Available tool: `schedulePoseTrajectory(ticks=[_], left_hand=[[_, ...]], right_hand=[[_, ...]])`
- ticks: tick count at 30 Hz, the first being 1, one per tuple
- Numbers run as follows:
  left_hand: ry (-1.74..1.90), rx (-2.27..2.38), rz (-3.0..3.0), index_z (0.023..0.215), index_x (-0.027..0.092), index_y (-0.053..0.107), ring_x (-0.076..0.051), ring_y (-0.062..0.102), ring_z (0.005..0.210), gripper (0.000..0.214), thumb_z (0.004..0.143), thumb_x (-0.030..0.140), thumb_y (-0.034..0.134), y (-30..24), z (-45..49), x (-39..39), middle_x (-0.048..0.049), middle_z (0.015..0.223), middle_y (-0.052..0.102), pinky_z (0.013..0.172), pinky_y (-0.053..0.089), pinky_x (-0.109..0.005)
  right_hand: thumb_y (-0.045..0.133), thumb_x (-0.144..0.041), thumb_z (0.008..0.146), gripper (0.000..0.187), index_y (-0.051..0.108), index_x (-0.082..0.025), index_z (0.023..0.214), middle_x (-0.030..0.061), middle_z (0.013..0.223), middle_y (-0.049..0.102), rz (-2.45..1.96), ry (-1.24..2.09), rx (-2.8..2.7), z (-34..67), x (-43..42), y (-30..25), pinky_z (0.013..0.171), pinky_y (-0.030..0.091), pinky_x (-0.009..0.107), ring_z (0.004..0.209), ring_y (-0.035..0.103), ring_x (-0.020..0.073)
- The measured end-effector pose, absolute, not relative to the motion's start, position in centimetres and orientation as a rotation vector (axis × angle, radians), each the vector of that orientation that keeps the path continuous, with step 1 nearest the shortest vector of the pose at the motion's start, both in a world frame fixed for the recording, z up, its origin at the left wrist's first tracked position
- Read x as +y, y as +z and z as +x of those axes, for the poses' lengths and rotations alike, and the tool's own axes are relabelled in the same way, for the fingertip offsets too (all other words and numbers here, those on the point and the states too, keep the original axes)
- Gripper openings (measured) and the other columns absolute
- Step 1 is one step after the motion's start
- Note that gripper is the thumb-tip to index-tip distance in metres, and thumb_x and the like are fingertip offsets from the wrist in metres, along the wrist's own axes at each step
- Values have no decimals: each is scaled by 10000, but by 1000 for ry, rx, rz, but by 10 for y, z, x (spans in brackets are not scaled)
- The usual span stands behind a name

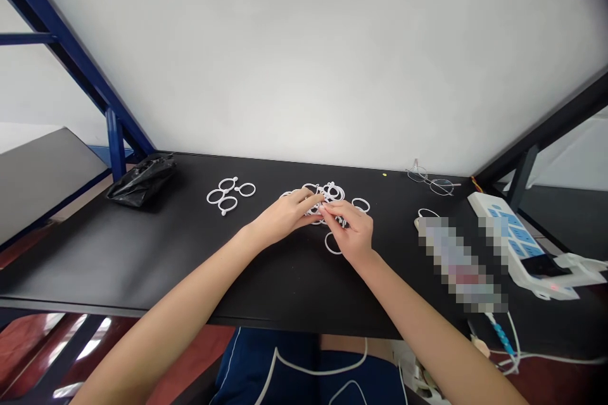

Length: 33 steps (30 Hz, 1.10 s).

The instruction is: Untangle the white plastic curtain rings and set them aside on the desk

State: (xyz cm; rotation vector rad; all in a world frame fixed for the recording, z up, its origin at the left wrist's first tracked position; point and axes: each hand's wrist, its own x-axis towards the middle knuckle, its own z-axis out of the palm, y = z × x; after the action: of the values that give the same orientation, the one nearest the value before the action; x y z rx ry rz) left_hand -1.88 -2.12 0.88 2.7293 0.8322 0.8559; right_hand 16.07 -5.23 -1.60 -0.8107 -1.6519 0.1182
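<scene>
At the centre of the frame, the left hand (289,212) and right hand (354,224) partly cover the pile of white rings (335,191); detail between the fingertips is too small to identify. Both forearms (190,294) are cut off by the lower edge. At right, pixelation conceals the face of the long device (460,266) and part of the power strip (520,247). At left, the black bag's (142,180) contents are hidden. The blue frame (76,38) is cut off at upper left.

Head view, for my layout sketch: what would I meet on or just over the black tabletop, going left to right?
Black bag, cluster of four white rings, left hand, right hand, eyeglasses, white power strip.
</scene>
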Motion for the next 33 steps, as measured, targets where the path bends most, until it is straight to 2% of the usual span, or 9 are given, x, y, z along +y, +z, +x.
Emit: schedulePoseTrajectory(ticks=[11,16,20,24,27,29,31,33], left_hand=[[802,848,2774,1199,187,511,-174,640,865,349,993,419,352,13,-20,-22,-99,1054,596,761,535,-298],[832,864,2797,1227,177,501,-167,634,870,383,995,434,335,10,-20,-21,-104,1068,598,755,527,-278],[814,938,2929,1261,181,514,-194,600,884,429,991,459,330,12,-22,-16,-102,1023,621,769,503,-311],[758,1330,2933,1257,193,550,-241,554,919,434,981,462,351,19,-31,-10,-115,980,618,772,457,-347],[714,1969,2718,1214,181,591,-311,528,1008,391,979,383,352,17,-44,-4,-166,1045,598,808,417,-415],[526,2193,2610,1159,164,624,-344,527,1019,360,961,329,372,12,-53,0,-184,1057,601,814,397,-443],[308,2277,2557,1111,140,644,-364,530,1012,339,937,279,389,7,-61,4,-198,1043,612,817,381,-454],[181,2327,2510,1095,129,649,-368,531,1012,335,919,248,390,4,-67,8,-202,1044,621,821,368,-454]], right_hand=[[642,-167,852,117,711,-260,872,26,803,744,-819,86,-1633,158,-54,-16,613,605,355,722,711,204],[638,-178,856,113,711,-262,877,23,803,742,-827,89,-1637,158,-52,-16,639,606,360,741,711,204],[630,-195,865,110,715,-251,906,36,848,738,-838,163,-1643,158,-51,-13,659,606,344,774,707,200],[589,-267,894,171,691,-224,1025,59,928,728,-923,326,-1654,161,-51,-9,665,602,311,792,699,181],[575,-338,902,241,665,-203,1081,15,712,695,-1066,451,-1654,167,-50,-7,589,570,275,621,674,150],[569,-377,905,299,649,-194,1127,-25,562,626,-1150,550,-1662,172,-50,-5,525,532,255,509,639,139],[574,-404,900,308,666,-191,1103,-44,484,574,-1206,668,-1728,176,-49,-1,503,509,248,458,622,137],[592,-431,884,281,709,-189,966,-30,481,586,-1237,803,-1837,180,-49,4,474,484,238,451,624,140]])
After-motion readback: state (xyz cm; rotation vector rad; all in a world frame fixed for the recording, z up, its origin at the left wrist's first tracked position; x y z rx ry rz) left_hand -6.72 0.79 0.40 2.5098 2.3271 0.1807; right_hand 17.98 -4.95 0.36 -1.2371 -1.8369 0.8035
